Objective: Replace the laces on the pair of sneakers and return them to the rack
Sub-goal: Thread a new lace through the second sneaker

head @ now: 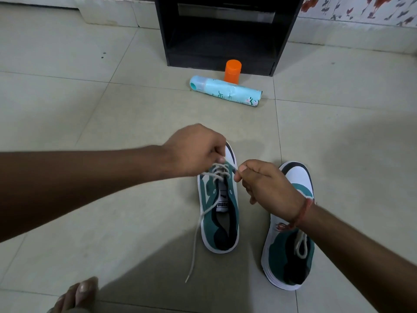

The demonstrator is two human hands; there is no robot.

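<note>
Fingers of left hand (194, 150) and right hand (264, 184) pinch lace (217, 173) over left sneaker (220, 206), floor centre. Lacing step, partway. Next: feed loose end, 7 o'clock, through eyelet. Rack (225, 30) at 12.

The floor (67, 109) is pale tile with a dull sheen, thin grout lines between. Both sneakers (220, 213) look like matt green suede-like cloth with smooth white rubbery toes and soles; the lace (204, 213) is woven cord. The rack (225, 32) is smooth dark board, the spray can (228, 91) glossy with a printed wrap, the orange cap (233, 71) smooth plastic
</note>
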